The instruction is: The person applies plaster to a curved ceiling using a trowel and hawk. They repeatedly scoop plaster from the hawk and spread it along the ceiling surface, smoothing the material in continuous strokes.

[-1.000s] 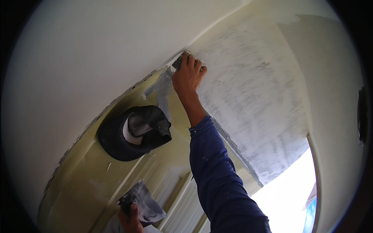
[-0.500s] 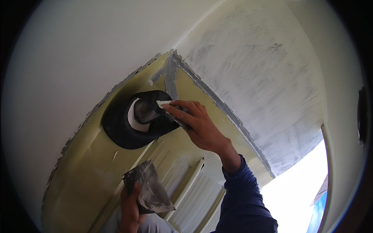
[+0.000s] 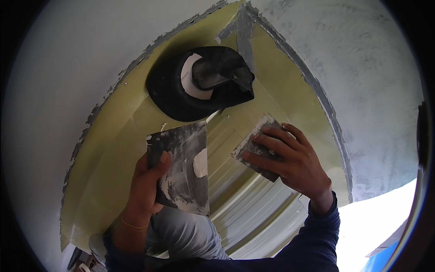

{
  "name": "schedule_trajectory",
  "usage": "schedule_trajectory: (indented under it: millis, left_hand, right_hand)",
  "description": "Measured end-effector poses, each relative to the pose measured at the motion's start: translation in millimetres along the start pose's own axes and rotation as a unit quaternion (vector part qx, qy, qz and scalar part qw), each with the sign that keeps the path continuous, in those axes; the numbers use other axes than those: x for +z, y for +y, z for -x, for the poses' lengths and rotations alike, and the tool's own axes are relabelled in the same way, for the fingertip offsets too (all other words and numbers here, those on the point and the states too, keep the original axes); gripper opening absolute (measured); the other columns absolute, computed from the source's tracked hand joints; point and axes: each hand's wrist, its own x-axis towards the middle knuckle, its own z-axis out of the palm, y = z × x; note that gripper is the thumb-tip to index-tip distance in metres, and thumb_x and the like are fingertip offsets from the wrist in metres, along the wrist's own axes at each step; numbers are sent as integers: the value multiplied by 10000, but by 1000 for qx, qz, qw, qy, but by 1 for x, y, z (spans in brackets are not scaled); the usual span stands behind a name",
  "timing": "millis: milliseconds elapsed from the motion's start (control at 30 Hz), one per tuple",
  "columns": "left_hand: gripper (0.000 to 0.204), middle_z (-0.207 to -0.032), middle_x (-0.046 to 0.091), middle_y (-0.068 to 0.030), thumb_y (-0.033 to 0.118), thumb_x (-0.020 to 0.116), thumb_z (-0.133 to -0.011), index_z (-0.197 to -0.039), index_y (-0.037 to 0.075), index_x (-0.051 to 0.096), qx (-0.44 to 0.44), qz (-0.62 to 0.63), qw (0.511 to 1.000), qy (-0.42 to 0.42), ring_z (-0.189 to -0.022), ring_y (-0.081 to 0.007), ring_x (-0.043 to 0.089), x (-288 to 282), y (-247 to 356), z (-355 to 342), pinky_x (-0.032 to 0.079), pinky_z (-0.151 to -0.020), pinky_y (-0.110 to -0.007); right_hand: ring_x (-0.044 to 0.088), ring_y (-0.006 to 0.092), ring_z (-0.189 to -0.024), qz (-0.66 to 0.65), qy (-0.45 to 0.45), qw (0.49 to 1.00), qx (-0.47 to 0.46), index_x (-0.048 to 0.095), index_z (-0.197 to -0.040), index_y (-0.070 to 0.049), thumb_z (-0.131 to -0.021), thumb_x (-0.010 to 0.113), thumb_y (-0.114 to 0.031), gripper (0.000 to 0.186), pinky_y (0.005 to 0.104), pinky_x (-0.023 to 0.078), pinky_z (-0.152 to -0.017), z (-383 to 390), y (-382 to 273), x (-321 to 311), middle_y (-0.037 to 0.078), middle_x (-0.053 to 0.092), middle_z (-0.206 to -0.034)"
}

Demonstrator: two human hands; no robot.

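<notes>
My left hand (image 3: pixel 142 179) grips a square dark board (image 3: pixel 179 179), its thumb on the face, which is smeared with putty and carries a white blob at the right edge. Just to the right, my right hand (image 3: pixel 299 165) has its fingers over a smaller square scraper (image 3: pixel 258 140), dark and flecked with pale putty. Above both tools a black cap (image 3: pixel 167 99) lies upturned on the yellowish panel (image 3: pixel 113 158), showing a white band inside.
Grey, ragged filler (image 3: pixel 331 113) edges the panel. A white wall (image 3: pixel 54 113) curves along the left, a mottled surface (image 3: pixel 371 90) along the right. Bright opening (image 3: pixel 380 217) at lower right. My jeans (image 3: pixel 186 235) show below, over a ribbed surface.
My right hand has come down from the upper corner with its scraper and is now beside the board in my left hand. The view has swung toward the yellowish panel.
</notes>
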Motion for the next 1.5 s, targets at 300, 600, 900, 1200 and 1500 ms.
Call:
schedule_trajectory:
  millis: [300, 600, 900, 1200, 1500]
  left_hand:
    - [191, -811, 542, 87, 219, 666, -989, -1006, 29, 659, 23, -181, 983, 6, -721, -24, 416, 16, 26, 3, 361, -650, -227]
    - [231, -935, 641, 15, 201, 650, -990, -1115, 9, 629, 115, -169, 976, 75, -807, -63, 554, 15, 58, 16, 465, -751, -235]
    - [360, -1135, 633, -64, 220, 662, -984, -1231, -26, 573, 89, -20, 971, 223, -987, -137, 584, -38, -50, 35, 482, -883, -321]
    - [439, -1179, 612, -81, 261, 672, -981, -1268, -41, 534, 109, -8, 964, 242, -1036, -156, 565, -59, -81, 44, 446, -948, -334]
    - [458, -1127, 590, -64, 307, 703, -961, -1222, -31, 539, 111, -40, 964, 240, -980, -136, 527, -63, -82, 45, 430, -909, -305]
  right_hand:
    - [532, 162, -1286, -90, 78, 950, -287, 646, -1281, -325, -900, 644, -299, 382, 432, 405, -1091, -11, -22, -14, -58, 593, -1349]
    - [532, 208, -1259, -79, 82, 964, -241, 638, -1301, -293, -874, 662, -212, 435, 438, 429, -1037, -35, -15, -19, -14, 566, -1346]
    - [583, 285, -1185, -804, 494, 312, 111, 417, -1351, 21, -1046, 437, -110, 333, 469, 531, -1027, -169, 64, 48, 162, 529, -1327]
    - [436, 327, -1329, -838, 522, 117, 111, 226, -1466, 48, -1084, 235, -226, 470, 506, 344, -1164, -265, 103, 6, 200, 392, -1429]
    - [351, 211, -1433, -857, 492, 89, 126, 289, -1510, -55, -1069, 238, -282, 499, 457, 179, -1240, -274, 108, 0, 92, 374, -1535]
